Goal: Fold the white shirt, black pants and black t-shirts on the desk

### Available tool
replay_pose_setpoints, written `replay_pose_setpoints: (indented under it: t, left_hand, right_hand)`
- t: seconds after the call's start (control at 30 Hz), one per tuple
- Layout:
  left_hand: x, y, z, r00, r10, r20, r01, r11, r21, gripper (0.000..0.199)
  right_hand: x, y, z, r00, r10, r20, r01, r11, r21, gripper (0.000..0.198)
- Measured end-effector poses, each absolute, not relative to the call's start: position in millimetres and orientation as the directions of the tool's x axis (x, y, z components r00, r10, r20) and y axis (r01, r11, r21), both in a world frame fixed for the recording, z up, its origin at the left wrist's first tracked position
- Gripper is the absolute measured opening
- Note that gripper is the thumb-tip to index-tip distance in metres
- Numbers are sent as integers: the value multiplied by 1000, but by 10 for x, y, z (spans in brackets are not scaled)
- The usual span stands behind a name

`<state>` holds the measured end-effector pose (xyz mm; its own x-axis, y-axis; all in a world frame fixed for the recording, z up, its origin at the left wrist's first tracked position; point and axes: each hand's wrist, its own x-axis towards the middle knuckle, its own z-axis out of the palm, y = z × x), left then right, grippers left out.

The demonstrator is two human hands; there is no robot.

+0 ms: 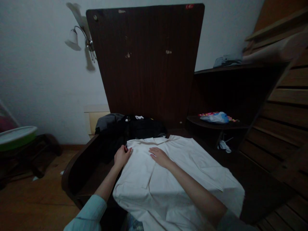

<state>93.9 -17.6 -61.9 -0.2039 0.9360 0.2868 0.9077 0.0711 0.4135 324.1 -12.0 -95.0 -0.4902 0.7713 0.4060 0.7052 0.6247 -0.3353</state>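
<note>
A white shirt [183,166] is spread over a dark wooden surface in front of me, its lower part hanging down toward my lap. My left hand [122,156] is at the shirt's upper left edge, with thumb and fingers closed on the cloth. My right hand [159,156] lies on the shirt near the upper middle, palm down and fingers stretched out. Light creases and a slit-like fold run through the cloth between and below my hands.
Dark bags or clothes [144,126] are piled behind the shirt, against a tall dark panel [151,64]. A curved armrest [72,175] stands at left. On the right, a shelf [196,121] holds a plastic bag [215,117]. Farther left is a green-rimmed basin [18,141].
</note>
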Motion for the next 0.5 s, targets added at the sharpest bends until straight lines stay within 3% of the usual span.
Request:
replay_pose_setpoints:
  t: [0.23,0.4,0.5]
  left_hand:
    - [933,-170,-668,-157,942,298,928,38,371,30]
    - [935,-183,-669,-99,958,269,899,-30,437,24]
    - [925,-176,-683,-101,950,296,886,-49,460,24]
  right_hand:
    - [3219,-211,-853,-446,809,383,754,570,-327,30]
    - [3112,-264,-617,-333,905,264,907,384,-174,35]
    - [2999,-200,-579,-315,905,286,924,361,-124,37]
